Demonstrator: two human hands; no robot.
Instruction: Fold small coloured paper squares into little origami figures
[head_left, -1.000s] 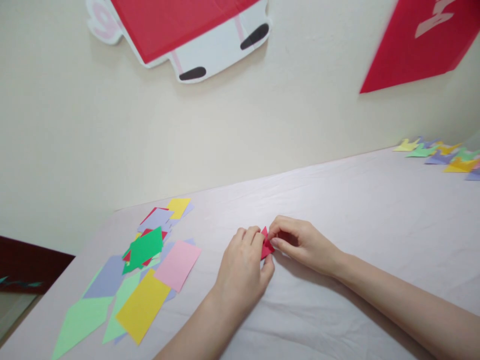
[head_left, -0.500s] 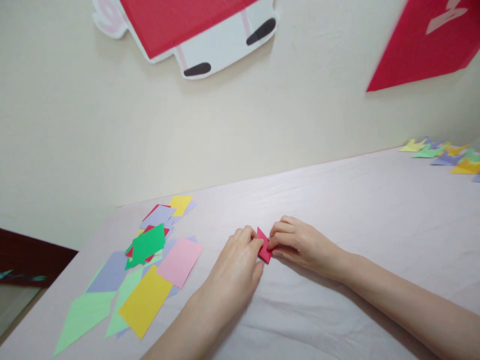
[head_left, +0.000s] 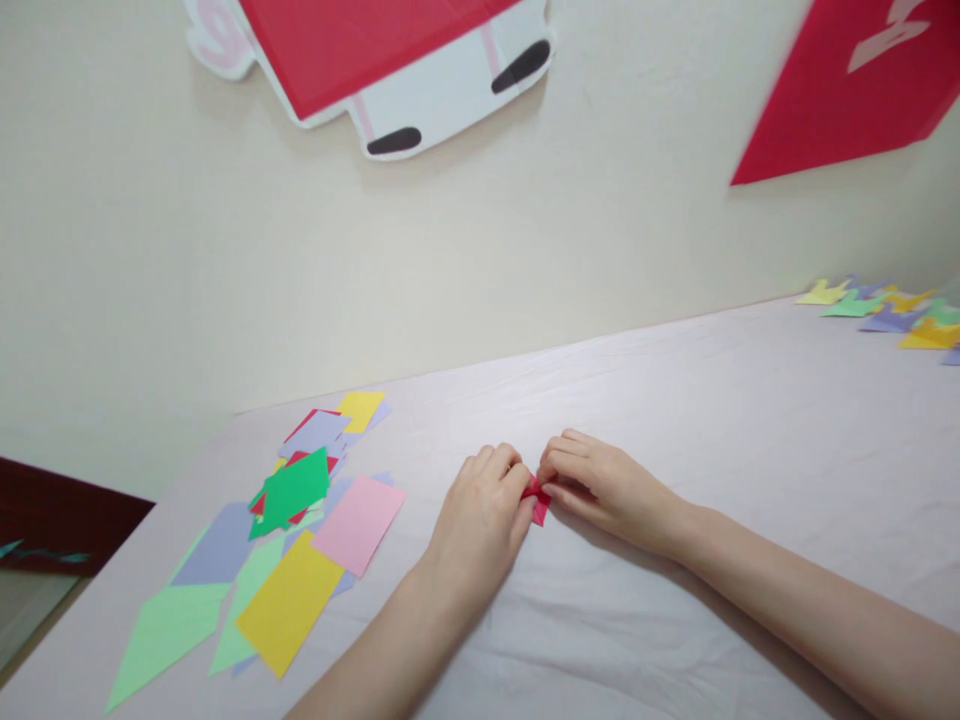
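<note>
A small folded red paper (head_left: 538,499) lies on the white cloth-covered table (head_left: 675,420), pinched between both hands. My left hand (head_left: 484,515) curls its fingers onto the paper's left side. My right hand (head_left: 600,490) grips the right side with fingertips pressed together. Only a sliver of the red paper shows between the fingers. To the left lies a loose spread of coloured paper sheets (head_left: 292,540): yellow, pink, green, lilac and red.
Several folded paper shapes (head_left: 885,308) in yellow, green and lilac sit at the table's far right. A cream wall (head_left: 450,260) rises behind the table, with red and white paper decorations (head_left: 375,60) on it. The table's left corner drops off beside a dark floor area.
The red paper has been folded smaller and is now mostly covered by the fingertips. Both hands have closed in on it and stayed at the same place.
</note>
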